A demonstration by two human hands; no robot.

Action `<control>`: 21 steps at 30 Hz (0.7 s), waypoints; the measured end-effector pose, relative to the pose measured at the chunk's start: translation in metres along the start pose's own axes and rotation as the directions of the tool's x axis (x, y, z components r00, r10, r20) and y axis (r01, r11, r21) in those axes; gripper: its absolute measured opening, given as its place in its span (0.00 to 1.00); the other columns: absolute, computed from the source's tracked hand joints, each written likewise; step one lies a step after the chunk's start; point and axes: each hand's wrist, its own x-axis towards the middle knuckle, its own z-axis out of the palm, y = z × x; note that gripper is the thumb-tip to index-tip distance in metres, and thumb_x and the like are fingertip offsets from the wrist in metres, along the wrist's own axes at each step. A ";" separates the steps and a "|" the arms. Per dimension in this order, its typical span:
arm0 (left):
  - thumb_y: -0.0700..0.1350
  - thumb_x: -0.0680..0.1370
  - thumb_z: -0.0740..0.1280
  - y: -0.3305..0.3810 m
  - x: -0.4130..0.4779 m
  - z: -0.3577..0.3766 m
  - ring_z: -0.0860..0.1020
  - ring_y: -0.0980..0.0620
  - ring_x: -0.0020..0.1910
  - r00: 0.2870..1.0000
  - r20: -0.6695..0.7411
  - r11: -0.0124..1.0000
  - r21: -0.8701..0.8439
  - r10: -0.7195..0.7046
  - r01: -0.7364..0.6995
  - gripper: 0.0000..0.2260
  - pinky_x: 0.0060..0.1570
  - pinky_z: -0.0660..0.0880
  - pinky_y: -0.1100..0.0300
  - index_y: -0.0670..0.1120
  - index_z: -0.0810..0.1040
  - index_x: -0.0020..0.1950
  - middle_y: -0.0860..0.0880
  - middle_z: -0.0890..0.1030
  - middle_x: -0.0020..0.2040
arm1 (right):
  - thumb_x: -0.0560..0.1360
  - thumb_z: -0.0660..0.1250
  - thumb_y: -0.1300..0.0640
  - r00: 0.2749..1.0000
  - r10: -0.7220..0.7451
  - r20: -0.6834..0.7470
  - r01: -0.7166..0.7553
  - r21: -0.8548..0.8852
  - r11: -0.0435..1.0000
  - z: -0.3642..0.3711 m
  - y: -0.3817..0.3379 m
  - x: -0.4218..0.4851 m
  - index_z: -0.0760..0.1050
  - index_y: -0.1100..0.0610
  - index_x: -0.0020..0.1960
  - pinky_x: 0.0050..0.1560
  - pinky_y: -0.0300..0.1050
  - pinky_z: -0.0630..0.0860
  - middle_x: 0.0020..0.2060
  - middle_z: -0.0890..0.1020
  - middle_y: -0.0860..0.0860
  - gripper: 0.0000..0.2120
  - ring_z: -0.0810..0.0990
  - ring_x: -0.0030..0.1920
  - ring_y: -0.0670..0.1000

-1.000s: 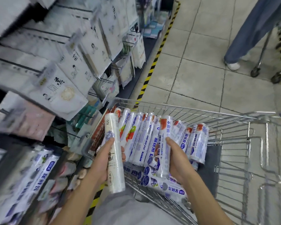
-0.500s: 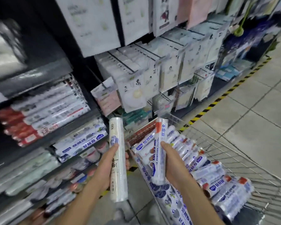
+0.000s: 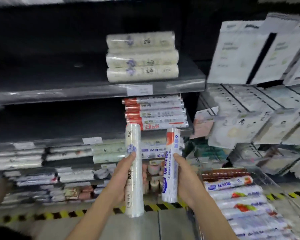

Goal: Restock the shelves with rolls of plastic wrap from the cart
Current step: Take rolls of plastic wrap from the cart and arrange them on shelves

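Observation:
My left hand grips a pale cream roll of plastic wrap, held upright in front of the shelves. My right hand grips a white roll with blue print and an orange top, also upright, a little to the right of the first. The cart stands at the lower right with several more blue-and-white rolls lying in it. On the dark upper shelf lies a stack of three cream rolls. One shelf below sits a stack of orange-ended rolls.
Lower shelves hold several rows of wrapped rolls. White packets hang on pegs to the right, above the cart. A yellow-and-black stripe marks the floor along the shelf base. The upper shelf's left part is bare.
My view has swung left from the cart to face the shelves. Both hands keep their rolls and have risen slightly toward the shelf stacks.

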 end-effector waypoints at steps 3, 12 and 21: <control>0.64 0.74 0.73 0.020 -0.013 -0.050 0.79 0.43 0.36 0.997 -0.057 0.999 0.011 0.050 -0.050 0.34 0.42 0.81 0.43 0.35 0.75 0.62 0.38 0.80 0.44 | 0.74 0.70 0.40 0.997 0.019 0.081 -0.016 -0.042 0.999 0.050 0.014 0.006 0.77 0.56 0.67 0.57 0.61 0.79 0.54 0.81 0.60 0.29 0.81 0.52 0.60; 0.60 0.75 0.70 0.066 -0.056 -0.162 0.80 0.44 0.40 0.983 -0.109 0.989 0.006 0.149 -0.150 0.29 0.38 0.80 0.52 0.40 0.73 0.66 0.40 0.82 0.48 | 0.72 0.69 0.42 0.990 0.028 0.135 -0.020 -0.057 0.998 0.178 0.054 0.014 0.76 0.58 0.67 0.58 0.62 0.78 0.50 0.80 0.60 0.29 0.81 0.46 0.60; 0.58 0.80 0.68 0.111 -0.042 -0.200 0.81 0.46 0.36 0.980 -0.089 0.984 0.015 0.177 -0.176 0.25 0.37 0.80 0.51 0.40 0.73 0.67 0.42 0.83 0.44 | 0.82 0.62 0.45 0.984 -0.016 0.179 0.028 -0.064 0.998 0.244 0.040 0.025 0.75 0.57 0.67 0.44 0.52 0.80 0.49 0.80 0.59 0.20 0.82 0.41 0.54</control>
